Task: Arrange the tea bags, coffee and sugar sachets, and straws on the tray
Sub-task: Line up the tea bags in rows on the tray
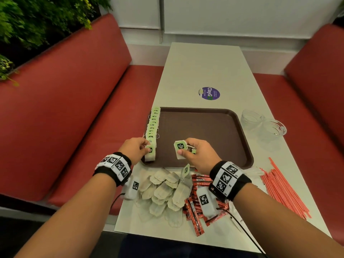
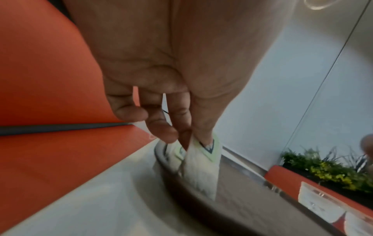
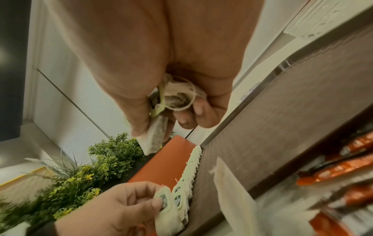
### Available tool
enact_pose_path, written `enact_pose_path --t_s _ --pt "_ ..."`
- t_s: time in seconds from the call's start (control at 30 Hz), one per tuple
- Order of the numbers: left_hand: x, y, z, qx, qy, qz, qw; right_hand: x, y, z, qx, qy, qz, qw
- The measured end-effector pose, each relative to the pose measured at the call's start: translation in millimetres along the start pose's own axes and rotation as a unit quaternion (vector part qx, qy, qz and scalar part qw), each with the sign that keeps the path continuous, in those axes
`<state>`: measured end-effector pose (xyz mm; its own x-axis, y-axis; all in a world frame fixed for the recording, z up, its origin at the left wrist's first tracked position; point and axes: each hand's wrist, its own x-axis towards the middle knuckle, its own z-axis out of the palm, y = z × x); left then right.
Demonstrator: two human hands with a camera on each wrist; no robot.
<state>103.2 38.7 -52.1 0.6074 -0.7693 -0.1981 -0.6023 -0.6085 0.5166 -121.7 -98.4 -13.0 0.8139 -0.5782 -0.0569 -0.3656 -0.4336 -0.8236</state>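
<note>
While the left hand (image 1: 134, 148) pinches the nearest tea bag (image 1: 150, 154) of the tray's (image 1: 204, 127) row, the right hand (image 1: 200, 152) pinches another tea bag (image 1: 180, 148) above the tray.

Both forearms reach forward side by side, each wrist wrapped in a black band with black-and-white marker squares. The left hand (image 1: 135, 148) has its palm turned inward, thumb and fingers (image 2: 161, 127) pinched together at the tips. The right hand (image 1: 198, 155) is curled, thumb pressed against the bent fingers (image 3: 189, 118).
</note>
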Motion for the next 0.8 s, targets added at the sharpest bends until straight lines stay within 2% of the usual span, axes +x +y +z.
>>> enact_pose_path --t_s 0.37,0.47,0.67,0.73,0.8 --pt "6.1 -2.0 15.8 0.019 0.058 -0.049 0.997 -6.1 4.5 -8.9 0.003 -0.007 -0.005 1.0" --pt "3.8 -1.9 19.7 -0.007 0.011 -0.036 0.999 -5.8 7.5 -9.1 0.012 -0.007 -0.001 1.0" --pt "2.8 5.1 16.6 0.039 -0.042 -0.033 0.998 0.8 14.2 -6.3 0.016 -0.012 0.003 1.0" --pt "0.6 15.5 10.1 -0.002 -0.022 -0.008 1.0 5.0 15.9 -5.7 0.013 -0.008 -0.002 1.0" --pt "-5.1 33.8 1.2 -0.071 0.016 0.056 0.996 9.8 18.2 -5.1 0.012 -0.003 -0.002 1.0"
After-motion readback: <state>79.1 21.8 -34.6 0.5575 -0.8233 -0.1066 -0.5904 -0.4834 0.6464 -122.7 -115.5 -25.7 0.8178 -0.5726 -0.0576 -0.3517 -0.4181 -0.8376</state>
